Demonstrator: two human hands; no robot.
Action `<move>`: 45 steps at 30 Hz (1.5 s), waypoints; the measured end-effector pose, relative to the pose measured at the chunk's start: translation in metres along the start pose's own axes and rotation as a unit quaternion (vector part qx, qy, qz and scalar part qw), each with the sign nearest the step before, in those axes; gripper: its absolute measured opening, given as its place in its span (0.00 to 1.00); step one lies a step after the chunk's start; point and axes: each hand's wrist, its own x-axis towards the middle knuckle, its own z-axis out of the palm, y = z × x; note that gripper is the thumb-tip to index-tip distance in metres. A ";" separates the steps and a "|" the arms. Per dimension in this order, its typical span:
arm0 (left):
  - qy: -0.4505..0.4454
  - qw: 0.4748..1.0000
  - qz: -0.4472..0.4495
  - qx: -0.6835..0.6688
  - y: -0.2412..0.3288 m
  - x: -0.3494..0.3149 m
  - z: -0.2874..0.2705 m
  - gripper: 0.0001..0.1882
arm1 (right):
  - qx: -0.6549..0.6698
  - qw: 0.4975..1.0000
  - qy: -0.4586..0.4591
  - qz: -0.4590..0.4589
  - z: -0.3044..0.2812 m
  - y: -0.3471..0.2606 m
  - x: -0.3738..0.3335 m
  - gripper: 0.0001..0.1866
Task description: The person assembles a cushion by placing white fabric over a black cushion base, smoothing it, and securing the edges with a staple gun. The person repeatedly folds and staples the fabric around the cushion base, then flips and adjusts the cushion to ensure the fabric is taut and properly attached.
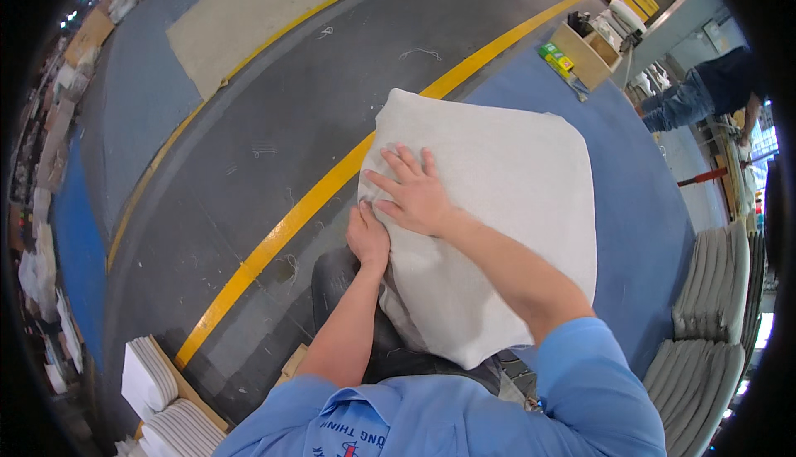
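Observation:
A large square cushion [514, 183] covered in light grey fabric rests tilted across my lap. My right hand [414, 196] lies flat on its upper face near the left edge, fingers spread. Just below it, my left hand [367, 237] closes on the cushion's left side, thumb and fingers at the fabric edge; some of those fingertips are hidden. Along the lower left side the fabric hangs in loose folds [402, 316].
White padded pieces [153, 378] are stacked at the lower left. Grey cushions [709, 291] stand piled at the right. A wooden box [584, 53] sits on the blue floor, near a person in jeans [684, 101]. A yellow line [265, 254] crosses the grey floor.

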 end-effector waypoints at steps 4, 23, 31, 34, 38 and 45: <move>0.013 1.000 0.009 0.014 -0.007 0.006 -0.004 0.22 | -0.017 0.999 0.007 0.032 -0.053 0.063 -0.093 0.41; -0.001 0.998 -0.007 -0.060 -0.012 0.001 0.000 0.18 | -0.063 0.978 -0.143 0.140 -0.005 -0.055 -0.140 0.68; -0.009 0.997 0.000 -0.082 -0.017 0.003 -0.003 0.19 | -0.138 0.959 -0.194 0.154 0.009 -0.090 -0.099 0.59; -0.016 0.999 0.014 -0.045 -0.016 0.008 -0.004 0.20 | -0.160 0.955 -0.204 0.145 0.002 -0.093 -0.089 0.57; -0.016 0.999 0.051 -0.009 -0.012 0.012 -0.006 0.19 | 0.003 0.992 -0.102 0.067 -0.016 -0.056 -0.114 0.53; -0.022 0.999 0.024 -0.020 -0.007 0.006 -0.002 0.19 | -0.158 0.953 -0.084 0.244 -0.122 0.112 -0.213 0.55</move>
